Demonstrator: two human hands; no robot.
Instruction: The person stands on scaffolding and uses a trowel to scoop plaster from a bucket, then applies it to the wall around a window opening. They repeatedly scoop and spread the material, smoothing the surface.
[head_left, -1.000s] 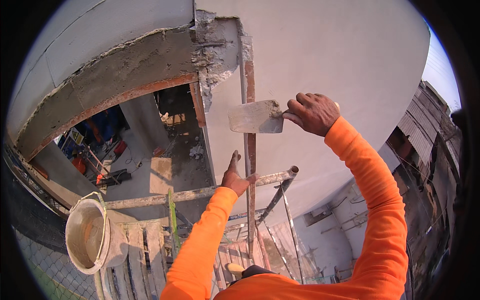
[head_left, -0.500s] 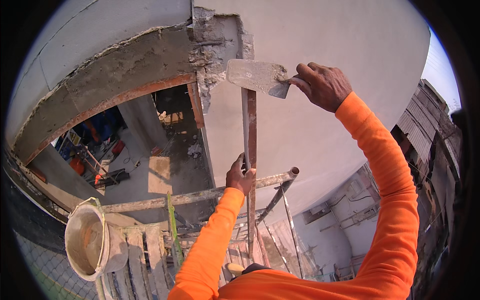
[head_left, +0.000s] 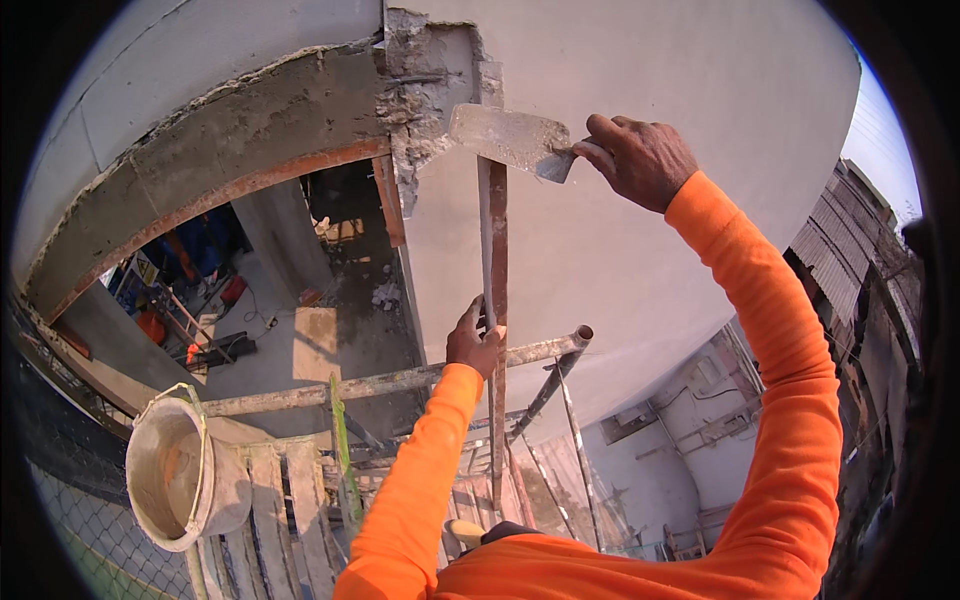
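A flat trowel (head_left: 512, 138) is in my right hand (head_left: 645, 162), whose fingers wrap round its handle. Its wide, plaster-stained blade points left, across the top end of a long wooden batten (head_left: 499, 235). Whether blade and batten touch, I cannot tell. Lower down, the batten stands upright in the grip of my left hand (head_left: 474, 346), with the thumb and fingers about its edges. Just above the blade lies the broken, rough edge of the wall (head_left: 408, 110), with bare masonry showing.
A mortar-stained bucket (head_left: 228, 490) stands at the left on wooden planks (head_left: 268, 500). A scaffold pipe (head_left: 400, 382) crosses below my left hand. Smooth plastered wall (head_left: 600, 60) rises ahead; an opening with a timber-edged lintel (head_left: 240, 190) is at the left. The ground lies far below.
The trowel blade has risen slightly and tipped, its right end now lower. My left hand and the batten stay together, shifted a little up and left in the picture.
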